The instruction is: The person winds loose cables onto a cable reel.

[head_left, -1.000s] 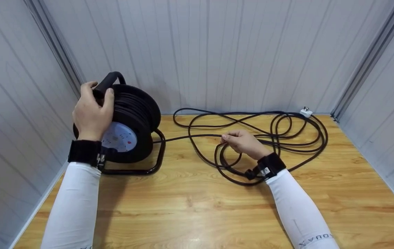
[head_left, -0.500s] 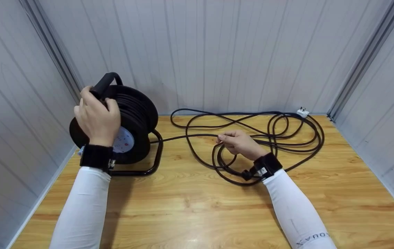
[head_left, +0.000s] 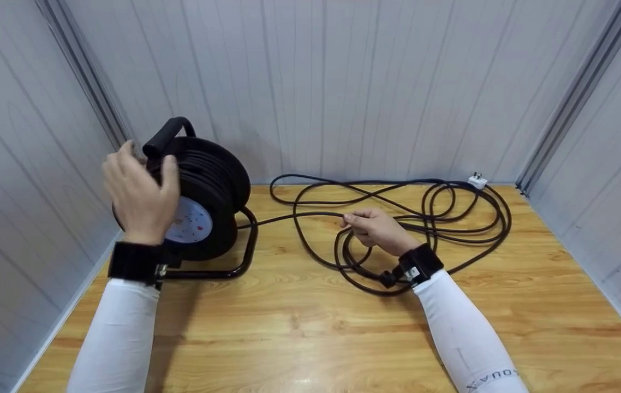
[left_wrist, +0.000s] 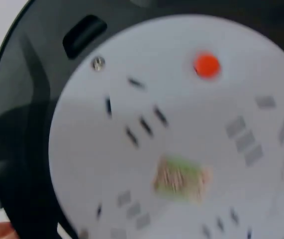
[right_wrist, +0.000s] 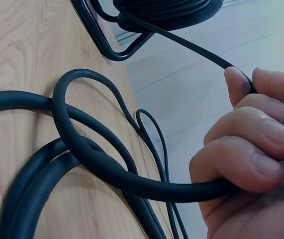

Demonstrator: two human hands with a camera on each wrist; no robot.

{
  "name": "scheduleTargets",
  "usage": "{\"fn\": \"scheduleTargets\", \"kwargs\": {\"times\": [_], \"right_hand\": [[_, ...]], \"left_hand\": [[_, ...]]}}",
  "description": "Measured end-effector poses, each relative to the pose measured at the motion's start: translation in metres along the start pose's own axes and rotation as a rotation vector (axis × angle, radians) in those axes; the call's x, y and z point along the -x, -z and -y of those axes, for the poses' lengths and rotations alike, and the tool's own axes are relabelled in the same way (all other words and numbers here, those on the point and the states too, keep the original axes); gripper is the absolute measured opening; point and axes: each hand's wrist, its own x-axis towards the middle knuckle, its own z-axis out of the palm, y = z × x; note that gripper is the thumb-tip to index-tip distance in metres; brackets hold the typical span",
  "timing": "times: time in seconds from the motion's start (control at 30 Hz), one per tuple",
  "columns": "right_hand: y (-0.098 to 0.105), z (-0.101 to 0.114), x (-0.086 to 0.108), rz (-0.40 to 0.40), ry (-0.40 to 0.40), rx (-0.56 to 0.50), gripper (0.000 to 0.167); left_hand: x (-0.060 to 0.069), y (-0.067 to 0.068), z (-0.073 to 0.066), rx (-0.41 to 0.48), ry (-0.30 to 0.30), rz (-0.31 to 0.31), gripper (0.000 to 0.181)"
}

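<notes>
A black cable reel (head_left: 222, 234) stands upright on its tubular frame (head_left: 251, 248) at the left. Beside its rim is my left hand (head_left: 143, 196), thumb apart and fingers fairly straight, just below the black carrying handle (head_left: 164, 136). Whether the fingertips touch the rim is hard to tell. The pale socket face (left_wrist: 206, 114) looks blurred in the left wrist view. From the reel, a black cable (head_left: 288, 216) runs to my right hand (head_left: 381, 229). That hand pinches it between thumb and forefinger, and the other fingers curl round the cable in the right wrist view.
Loose loops of cable (head_left: 499, 218) spread over the wooden tabletop (head_left: 288, 338) around and behind the right hand. A white plug (head_left: 477, 180) lies at the far right, close to the pale back wall (head_left: 338, 98). Side walls stand left and right.
My left hand has swept round beside the reel's rim and opened its fingers a little. The socket face has turned. My right hand stays nearly still with the cable.
</notes>
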Motion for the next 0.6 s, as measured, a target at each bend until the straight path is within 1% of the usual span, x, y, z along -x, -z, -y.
{"fn": "scheduleTargets", "kwargs": {"times": [0.03, 0.1, 0.13, 0.17, 0.2, 0.27, 0.3, 0.33, 0.37, 0.43, 0.5, 0.53, 0.57, 0.6], "right_hand": [[0.0, 0.0, 0.0, -0.003, 0.002, -0.002, 0.027], [0.0, 0.0, 0.001, -0.009, 0.01, -0.003, 0.027], [0.0, -0.001, 0.0, -0.012, 0.012, -0.003, 0.027], [0.0, -0.001, 0.0, -0.015, 0.013, -0.003, 0.028], [0.0, -0.001, 0.0, -0.017, 0.013, -0.005, 0.028], [0.001, -0.001, 0.0, -0.02, 0.01, -0.006, 0.028], [0.001, -0.001, 0.0, -0.019, 0.009, -0.005, 0.028], [0.001, -0.001, 0.0, -0.017, 0.009, -0.004, 0.028], [0.001, -0.001, 0.0, -0.017, 0.011, -0.002, 0.028], [0.0, -0.001, 0.0, -0.017, 0.009, 0.003, 0.027], [0.0, -0.002, 0.0, -0.019, 0.009, 0.014, 0.027], [0.0, -0.002, 0.0, -0.022, 0.009, 0.017, 0.026], [0.0, -0.002, 0.0, -0.028, 0.009, 0.02, 0.026], [0.0, -0.001, 0.001, -0.032, 0.009, 0.021, 0.026]], "left_hand": [[0.001, 0.005, 0.004, -0.014, 0.025, -0.019, 0.075], [0.002, 0.015, 0.014, -0.056, 0.102, -0.034, 0.072], [0.002, 0.02, 0.019, -0.08, 0.154, -0.021, 0.072], [0.003, 0.025, 0.026, -0.102, 0.207, 0.005, 0.072], [0.005, 0.029, 0.032, -0.126, 0.255, 0.045, 0.074], [0.008, 0.036, 0.048, -0.17, 0.343, 0.156, 0.079], [0.01, 0.037, 0.058, -0.181, 0.377, 0.211, 0.082], [0.009, 0.03, 0.087, -0.195, 0.398, 0.255, 0.088], [0.012, 0.031, 0.093, -0.2, 0.412, 0.29, 0.091], [0.019, 0.033, 0.1, -0.204, 0.441, 0.339, 0.094], [0.024, 0.035, 0.1, -0.227, 0.459, 0.397, 0.099], [0.026, 0.036, 0.098, -0.244, 0.463, 0.433, 0.103], [0.031, 0.045, 0.073, -0.259, 0.476, 0.479, 0.103], [0.031, 0.044, 0.073, -0.278, 0.485, 0.523, 0.106]]}}
